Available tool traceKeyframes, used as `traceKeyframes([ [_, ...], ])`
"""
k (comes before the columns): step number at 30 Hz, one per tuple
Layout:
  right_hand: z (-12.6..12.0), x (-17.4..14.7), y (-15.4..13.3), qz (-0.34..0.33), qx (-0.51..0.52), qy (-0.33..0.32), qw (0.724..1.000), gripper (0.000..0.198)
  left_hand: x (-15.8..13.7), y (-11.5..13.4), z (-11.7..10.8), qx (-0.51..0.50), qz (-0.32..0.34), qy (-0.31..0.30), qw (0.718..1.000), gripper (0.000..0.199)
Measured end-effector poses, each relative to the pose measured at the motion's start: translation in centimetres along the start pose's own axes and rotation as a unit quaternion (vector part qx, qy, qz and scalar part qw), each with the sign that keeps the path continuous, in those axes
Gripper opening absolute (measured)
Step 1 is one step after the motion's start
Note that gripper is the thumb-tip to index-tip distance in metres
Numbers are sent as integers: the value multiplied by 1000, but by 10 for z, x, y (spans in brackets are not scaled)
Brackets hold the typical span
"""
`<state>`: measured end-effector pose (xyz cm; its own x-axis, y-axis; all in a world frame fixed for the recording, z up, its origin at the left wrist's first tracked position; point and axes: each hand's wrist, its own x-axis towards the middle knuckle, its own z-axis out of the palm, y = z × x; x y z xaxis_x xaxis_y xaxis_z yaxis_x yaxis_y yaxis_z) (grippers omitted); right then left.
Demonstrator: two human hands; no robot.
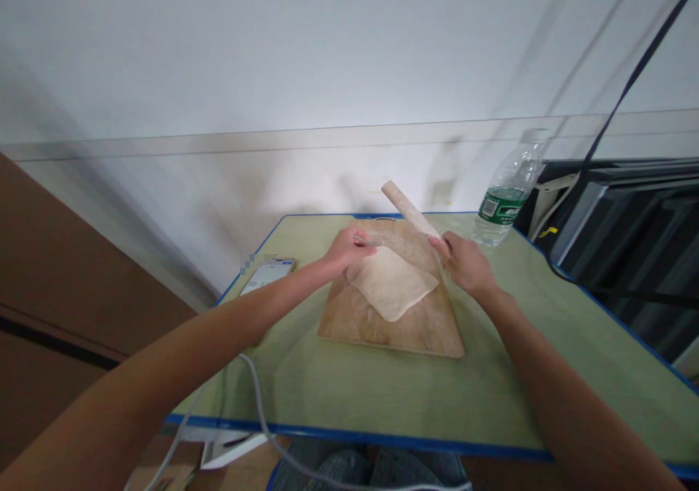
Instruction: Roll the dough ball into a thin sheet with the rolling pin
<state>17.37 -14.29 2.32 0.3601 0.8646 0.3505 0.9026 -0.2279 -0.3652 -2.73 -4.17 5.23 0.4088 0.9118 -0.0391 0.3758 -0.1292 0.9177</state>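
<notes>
A thin, pale sheet of dough lies on a wooden cutting board, one corner pointing towards me. My left hand is closed in a pinch at the dough's far left edge. My right hand grips the near end of a floured rolling pin. The pin is tilted, its free end raised up and to the left above the board's far side. A darker floury band shows along the dough's far edge; I cannot tell whether it is board or dough.
The board rests on a green table with a blue edge. A water bottle stands at the back right, beside dark stacked panels. A phone lies at left behind my forearm. A white cable crosses the front edge.
</notes>
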Motion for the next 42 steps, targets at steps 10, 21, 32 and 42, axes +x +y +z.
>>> traceKeyframes([
  [10, -9, -14, -29, -138, -187, -105, 967, 40, -6, 5, -30, 245, 179, 77, 950, 24],
  [21, 2, -23, -45, -194, -191, -72, 959, 48, -31, -12, -4, 548, 241, -21, 800, 54],
  [32, 17, 9, -30, -170, -108, -161, 966, 68, -4, -6, 3, 541, 148, -31, 827, 59],
  [42, 26, 44, -30, -112, -92, -256, 956, 68, 20, -2, 1, 510, 119, -66, 849, 55],
])
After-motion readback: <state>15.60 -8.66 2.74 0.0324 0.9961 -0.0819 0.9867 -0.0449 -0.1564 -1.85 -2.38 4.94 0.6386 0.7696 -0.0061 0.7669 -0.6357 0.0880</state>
